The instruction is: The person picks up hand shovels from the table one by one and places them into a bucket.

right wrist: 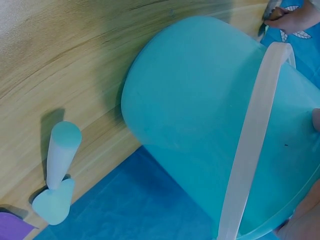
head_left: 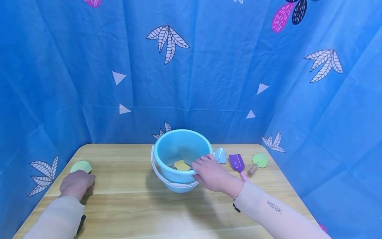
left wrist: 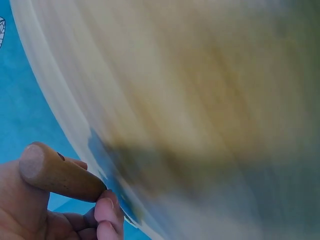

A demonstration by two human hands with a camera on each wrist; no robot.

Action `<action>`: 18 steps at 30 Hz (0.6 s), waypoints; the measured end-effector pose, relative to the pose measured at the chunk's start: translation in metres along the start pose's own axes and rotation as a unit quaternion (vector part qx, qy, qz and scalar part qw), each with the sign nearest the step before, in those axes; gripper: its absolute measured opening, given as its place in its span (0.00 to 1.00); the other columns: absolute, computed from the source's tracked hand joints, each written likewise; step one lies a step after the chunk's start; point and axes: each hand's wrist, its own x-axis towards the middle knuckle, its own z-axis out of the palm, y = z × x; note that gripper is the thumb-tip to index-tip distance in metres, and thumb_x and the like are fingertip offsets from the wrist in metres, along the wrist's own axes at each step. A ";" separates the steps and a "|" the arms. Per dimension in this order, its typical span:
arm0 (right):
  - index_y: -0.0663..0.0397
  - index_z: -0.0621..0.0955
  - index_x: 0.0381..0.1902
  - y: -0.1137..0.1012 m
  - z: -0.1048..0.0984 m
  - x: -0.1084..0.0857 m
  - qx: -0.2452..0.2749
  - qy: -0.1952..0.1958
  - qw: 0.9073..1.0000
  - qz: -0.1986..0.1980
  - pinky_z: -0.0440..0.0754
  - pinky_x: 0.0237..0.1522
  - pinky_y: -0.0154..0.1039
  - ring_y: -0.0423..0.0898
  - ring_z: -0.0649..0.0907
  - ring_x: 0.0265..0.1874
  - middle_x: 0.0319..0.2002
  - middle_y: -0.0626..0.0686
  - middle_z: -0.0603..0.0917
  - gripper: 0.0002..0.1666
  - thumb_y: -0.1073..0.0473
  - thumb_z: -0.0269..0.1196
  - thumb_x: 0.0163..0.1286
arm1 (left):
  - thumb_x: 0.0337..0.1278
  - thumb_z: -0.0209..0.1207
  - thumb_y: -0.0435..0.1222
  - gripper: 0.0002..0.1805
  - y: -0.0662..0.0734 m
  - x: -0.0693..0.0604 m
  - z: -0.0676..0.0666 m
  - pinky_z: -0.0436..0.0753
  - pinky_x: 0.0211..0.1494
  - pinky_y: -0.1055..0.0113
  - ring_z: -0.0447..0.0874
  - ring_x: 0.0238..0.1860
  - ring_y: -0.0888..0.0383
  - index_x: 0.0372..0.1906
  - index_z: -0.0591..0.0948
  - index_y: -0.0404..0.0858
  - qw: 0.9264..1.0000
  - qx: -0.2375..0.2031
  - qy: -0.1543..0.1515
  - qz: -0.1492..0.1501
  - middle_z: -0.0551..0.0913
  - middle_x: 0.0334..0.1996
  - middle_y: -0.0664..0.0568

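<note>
Over the left side of the table my left hand (head_left: 77,182) holds a small toy shovel by its brown wooden handle (left wrist: 65,175). The shovel's pale green blade (head_left: 81,166) shows beyond the knuckles in the head view. My right hand (head_left: 210,172) grips the near right rim of a light blue bucket (head_left: 179,181), thumb outside. The bucket's white handle (right wrist: 252,135) hangs down over its side. Inside lies a yellow piece (head_left: 182,165) with something greyish beside it, too small to tell. Whether the bucket's base touches the table cannot be told.
Right of the bucket lie a light blue shovel (head_left: 220,155) with a white handle, a purple shovel (head_left: 237,163) with a pink handle and a green shovel (head_left: 260,160) with a wooden handle. A blue patterned curtain (head_left: 191,83) encloses the wooden table (head_left: 125,205) at back and sides.
</note>
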 end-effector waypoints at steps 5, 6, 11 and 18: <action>0.43 0.75 0.42 0.001 0.001 0.000 -0.002 0.001 1.000 -0.001 0.69 0.52 0.44 0.42 0.74 0.40 0.37 0.41 0.79 0.08 0.49 0.61 0.72 | 0.65 0.46 0.45 0.24 -0.002 0.004 -0.003 0.72 0.31 0.58 0.74 0.27 0.46 0.17 0.79 0.37 1.000 0.006 0.000 0.008 0.76 0.21 0.43; 0.43 0.75 0.42 0.001 0.001 0.000 -0.002 0.002 1.000 -0.002 0.69 0.52 0.44 0.42 0.74 0.40 0.37 0.41 0.79 0.08 0.49 0.62 0.72 | 0.66 0.46 0.45 0.24 -0.002 0.004 -0.004 0.72 0.31 0.58 0.74 0.27 0.46 0.18 0.79 0.37 1.000 0.006 0.000 0.009 0.76 0.21 0.42; 0.43 0.75 0.41 0.002 0.002 0.000 -0.004 0.006 1.000 -0.005 0.69 0.52 0.45 0.42 0.74 0.40 0.36 0.41 0.79 0.08 0.49 0.62 0.72 | 0.68 0.45 0.46 0.25 -0.002 0.002 -0.009 0.71 0.31 0.58 0.74 0.27 0.46 0.19 0.79 0.37 1.000 0.006 -0.001 0.021 0.76 0.23 0.42; 0.43 0.75 0.41 0.001 0.003 0.000 -0.010 0.009 1.000 -0.005 0.69 0.51 0.44 0.42 0.73 0.39 0.36 0.41 0.78 0.08 0.48 0.62 0.72 | 0.67 0.44 0.47 0.26 -0.001 -0.007 -0.021 0.71 0.30 0.56 0.73 0.27 0.46 0.17 0.78 0.38 0.999 0.021 0.004 0.050 0.75 0.25 0.38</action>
